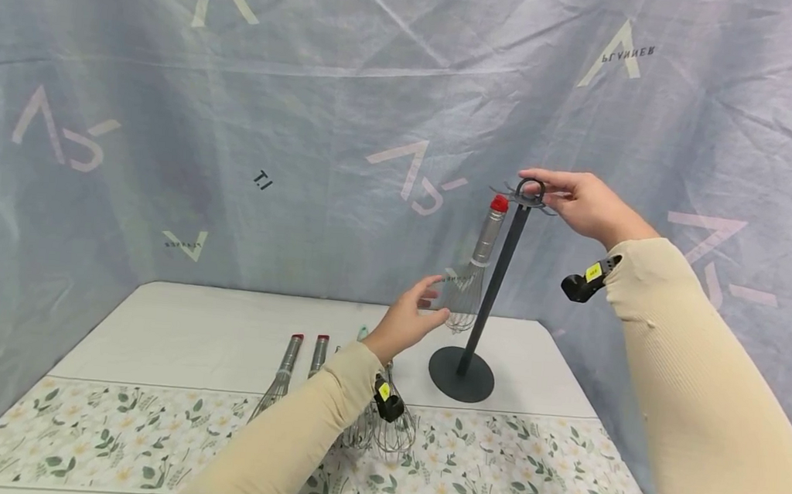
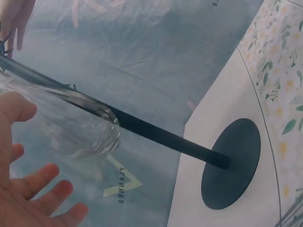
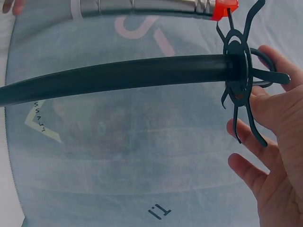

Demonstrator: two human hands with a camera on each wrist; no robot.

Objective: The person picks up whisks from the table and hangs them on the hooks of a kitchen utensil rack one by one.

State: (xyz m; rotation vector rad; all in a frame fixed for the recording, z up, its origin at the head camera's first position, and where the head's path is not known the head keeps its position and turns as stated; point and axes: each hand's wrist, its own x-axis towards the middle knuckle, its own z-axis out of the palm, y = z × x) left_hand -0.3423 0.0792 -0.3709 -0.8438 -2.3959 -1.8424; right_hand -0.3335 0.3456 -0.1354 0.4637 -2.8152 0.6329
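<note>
A dark utensil stand with a round base and curved hooks rises at the right of the table. From one of its hooks hangs a whisk with a grey handle and red end, its wire loops beside the pole. My right hand pinches the ring on top of the stand between thumb and index finger, while its other fingers stay loose in the right wrist view. My left hand is beside the hanging whisk's wires, fingers spread and holding nothing; in the left wrist view the clear-looking wire loops pass close by the thumb.
More whisks lie on the table left of the stand: one whisk at the far left, another whisk beside it, and wire loops partly behind my left forearm. A floral strip crosses the white table. A grey-blue curtain hangs behind.
</note>
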